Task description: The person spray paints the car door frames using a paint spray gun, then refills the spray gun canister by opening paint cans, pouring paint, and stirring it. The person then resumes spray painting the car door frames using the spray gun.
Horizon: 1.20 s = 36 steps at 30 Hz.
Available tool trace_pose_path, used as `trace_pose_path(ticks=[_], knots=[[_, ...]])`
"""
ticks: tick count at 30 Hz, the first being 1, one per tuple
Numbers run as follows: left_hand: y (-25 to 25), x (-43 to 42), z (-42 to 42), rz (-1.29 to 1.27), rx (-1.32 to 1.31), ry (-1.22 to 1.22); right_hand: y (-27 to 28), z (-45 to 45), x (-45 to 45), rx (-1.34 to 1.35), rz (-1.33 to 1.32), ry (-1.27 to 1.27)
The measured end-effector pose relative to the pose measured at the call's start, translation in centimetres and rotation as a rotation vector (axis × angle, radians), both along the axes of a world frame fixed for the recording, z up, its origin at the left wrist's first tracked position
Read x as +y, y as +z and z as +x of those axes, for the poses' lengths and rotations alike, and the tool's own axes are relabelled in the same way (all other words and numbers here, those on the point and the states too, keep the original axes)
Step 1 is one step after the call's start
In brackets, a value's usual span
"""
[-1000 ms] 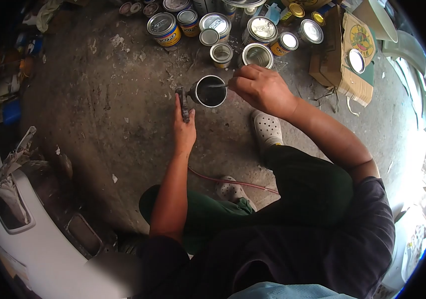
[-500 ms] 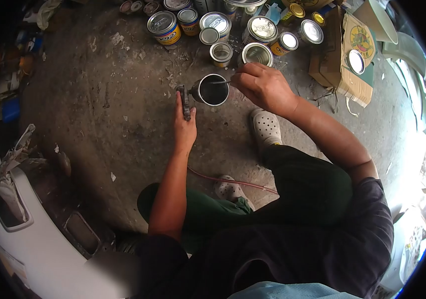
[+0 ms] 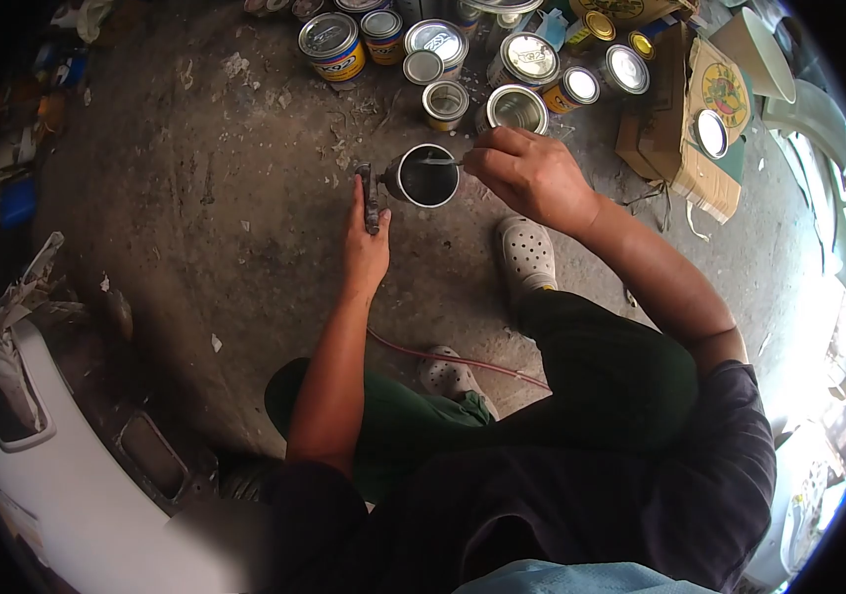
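Observation:
My left hand (image 3: 368, 249) is closed around the dark body of a spray gun (image 3: 371, 201). Attached to the gun's right side is a round metal paint cup (image 3: 430, 205), its open top facing up and its inside dark. With bent fingers, my right hand (image 3: 540, 180) pinches a thin stirring stick (image 3: 440, 161) from the right. The stick reaches over the rim, and its far end is inside the cup. How deep it goes I cannot tell.
Several paint cans (image 3: 329, 49) stand on the stained floor ahead. A torn cardboard box (image 3: 675, 129) with a round lid (image 3: 711, 134) on it lies to the right. A reddish hose (image 3: 482, 365) runs by my shoes. A white panel (image 3: 87, 465) is at the lower left.
The stick's angle in the cup has shifted slightly, and it looks lighter now. Both hands keep their grips. The whole view has shifted a little.

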State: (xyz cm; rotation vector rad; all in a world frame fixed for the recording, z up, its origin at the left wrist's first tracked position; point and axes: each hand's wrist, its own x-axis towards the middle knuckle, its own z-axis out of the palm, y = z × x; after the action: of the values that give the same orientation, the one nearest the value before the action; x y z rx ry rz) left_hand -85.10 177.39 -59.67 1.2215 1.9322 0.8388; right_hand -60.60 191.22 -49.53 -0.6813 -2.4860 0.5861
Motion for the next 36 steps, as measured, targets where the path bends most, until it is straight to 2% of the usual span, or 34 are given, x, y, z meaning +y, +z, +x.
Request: trace_pose_path(ticks=[2,7,11,13,16,17,19,23,25,29,31,35,36], knots=[[0.1,0.0,0.0,-0.013,0.003,-0.001,-0.1,0.0,-0.4,0.002,0.026,-0.005],[0.1,0.2,-0.1,-0.048,-0.001,-0.013,-0.5,-0.1,-1.5,0.073,-0.271,0.019],[-0.4,0.2,0.0,0.017,0.002,-0.032,-0.3,-0.1,-0.1,0.004,-0.149,0.026],[-0.6,0.3,0.0,-0.019,0.005,-0.023,-0.3,-0.1,0.5,-0.007,0.011,-0.024],[-0.5,0.5,0.1,-0.016,0.005,-0.038,-0.1,0.1,0.0,-0.018,0.037,-0.07],[-0.4,0.6,0.1,-0.014,0.002,-0.042,-0.5,0.2,-0.2,-0.021,0.039,-0.074],[0.0,1.0,0.3,-0.115,-0.057,-0.012,-1.1,0.4,-0.9,-0.003,-0.152,-0.034],[-1.0,1.4,0.4,-0.043,-0.069,-0.053,1.2,2.0,-1.0,0.041,-0.199,-0.065],[-0.9,1.8,0.9,-0.019,-0.115,-0.076,3.3,2.8,-0.6,0.126,-0.285,-0.225],[-1.5,2.4,1.7,0.026,-0.131,-0.09,5.3,4.7,-0.6,0.182,-0.253,-0.32],[-1.8,2.8,1.9,-0.077,-0.201,-0.055,5.4,5.2,-1.0,0.175,-0.309,-0.365],[-1.7,3.3,2.5,-0.029,-0.177,-0.097,4.1,6.5,-1.7,0.27,-0.492,-0.505],[-0.8,3.5,2.8,-0.075,-0.259,-0.067,3.5,6.9,-1.7,0.271,-0.492,-0.517]])
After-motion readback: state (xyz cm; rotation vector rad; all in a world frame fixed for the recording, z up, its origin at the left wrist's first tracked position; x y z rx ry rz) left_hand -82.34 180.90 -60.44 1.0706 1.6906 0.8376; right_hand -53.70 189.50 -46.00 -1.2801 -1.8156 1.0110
